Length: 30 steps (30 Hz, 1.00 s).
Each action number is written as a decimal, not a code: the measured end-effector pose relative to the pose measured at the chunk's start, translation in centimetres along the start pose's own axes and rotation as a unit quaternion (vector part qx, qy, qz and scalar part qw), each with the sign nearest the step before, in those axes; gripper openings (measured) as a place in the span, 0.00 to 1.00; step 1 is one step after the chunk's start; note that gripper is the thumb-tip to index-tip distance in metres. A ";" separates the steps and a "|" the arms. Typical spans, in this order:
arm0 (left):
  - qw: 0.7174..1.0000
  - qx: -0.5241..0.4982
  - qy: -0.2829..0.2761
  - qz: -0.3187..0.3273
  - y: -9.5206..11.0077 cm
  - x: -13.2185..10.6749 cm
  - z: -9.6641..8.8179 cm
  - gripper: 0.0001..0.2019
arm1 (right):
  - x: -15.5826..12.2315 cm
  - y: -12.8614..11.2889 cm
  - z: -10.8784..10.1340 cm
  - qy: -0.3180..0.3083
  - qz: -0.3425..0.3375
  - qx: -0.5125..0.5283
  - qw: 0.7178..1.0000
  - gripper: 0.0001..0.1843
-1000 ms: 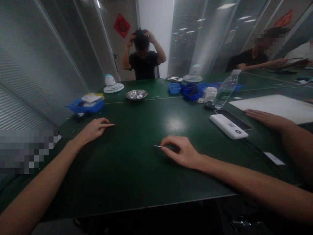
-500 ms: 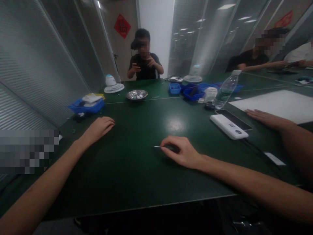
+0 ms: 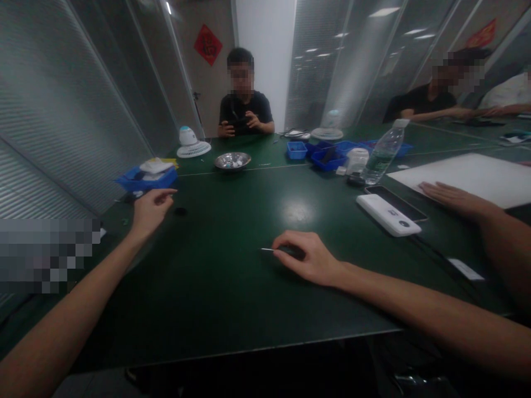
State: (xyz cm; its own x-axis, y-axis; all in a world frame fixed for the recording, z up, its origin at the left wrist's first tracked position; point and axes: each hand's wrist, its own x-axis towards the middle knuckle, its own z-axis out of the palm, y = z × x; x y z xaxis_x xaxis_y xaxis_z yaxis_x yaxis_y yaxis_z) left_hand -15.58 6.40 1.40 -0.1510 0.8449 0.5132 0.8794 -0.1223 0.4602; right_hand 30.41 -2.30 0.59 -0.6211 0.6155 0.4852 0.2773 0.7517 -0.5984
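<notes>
Metal pin (image 3: 267,249) — pinched in right hand (image 3: 311,260), tip poking beyond fingertips.

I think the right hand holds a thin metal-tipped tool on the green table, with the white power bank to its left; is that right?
Not quite: the head view shows the white power bank to the right of the right hand, not its left. The thin tool and green table are correct.

- Dark green counter (image 3: 232,298) fills the room's middle.
- Blind-covered glass walls (image 3: 62,110) flank the counter.
- White pillar (image 3: 267,33) beyond the counter's far end.
- Red hanging (image 3: 207,43) left of the pillar.
- Ceiling lights (image 3: 384,10) mirrored right of the pillar.
</notes>
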 end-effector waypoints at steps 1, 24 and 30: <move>1.000 0.002 0.000 -0.019 -0.2 0.1 -0.1 0.17 | 0.0 0.0 0.0 0.000 0.000 -0.001 1.000 0.08; 0.980 -0.085 -0.101 -0.151 -4.3 1.0 -0.3 0.25 | 0.1 -0.3 -0.1 -0.004 -0.001 0.007 1.000 0.07; 0.966 -0.167 -0.106 -0.164 -4.5 1.0 0.2 0.29 | 0.1 -0.1 -0.1 -0.009 -0.002 0.007 1.000 0.07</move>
State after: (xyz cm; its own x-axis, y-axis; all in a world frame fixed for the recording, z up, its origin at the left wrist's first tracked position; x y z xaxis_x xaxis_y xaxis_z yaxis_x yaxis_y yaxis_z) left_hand -19.64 7.94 -0.30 -0.2695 0.9503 0.1560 0.5996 0.0388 0.7994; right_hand 30.36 -2.32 0.75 -0.6358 0.6080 0.4756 0.2652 0.7507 -0.6051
